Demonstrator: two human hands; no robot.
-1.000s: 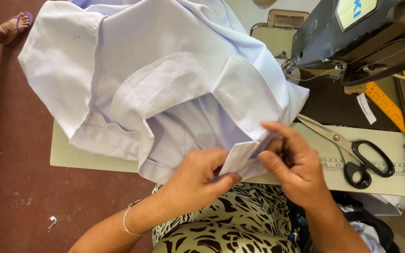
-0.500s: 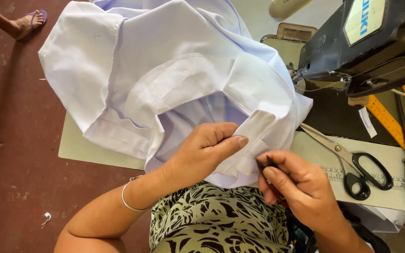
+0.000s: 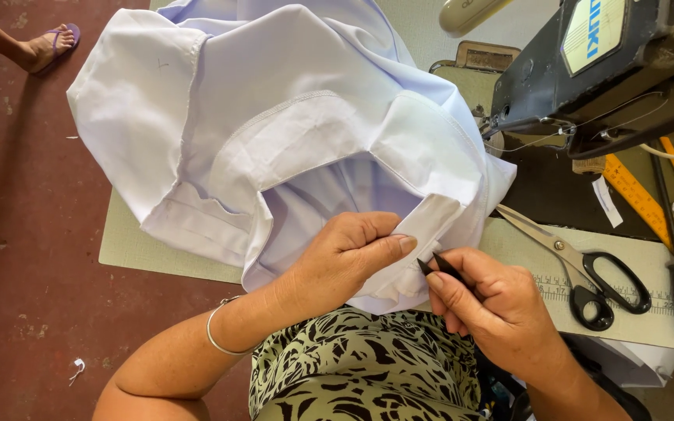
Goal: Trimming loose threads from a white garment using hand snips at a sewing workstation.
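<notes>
A pale lilac cotton shirt [image 3: 290,148], likely light and limp, lies draped over the table edge. The left hand [image 3: 345,257] pinches its small stiff fabric tab [image 3: 429,222]. Just right, the right hand [image 3: 493,308] grips small black thread snips [image 3: 440,267], points at the tab.

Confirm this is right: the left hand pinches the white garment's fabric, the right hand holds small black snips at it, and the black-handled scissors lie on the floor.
Not quite. The head view shows the black-handled scissors lying on the table, right of the garment. The left hand pinching the fabric and the right hand holding the snips are correct.
</notes>
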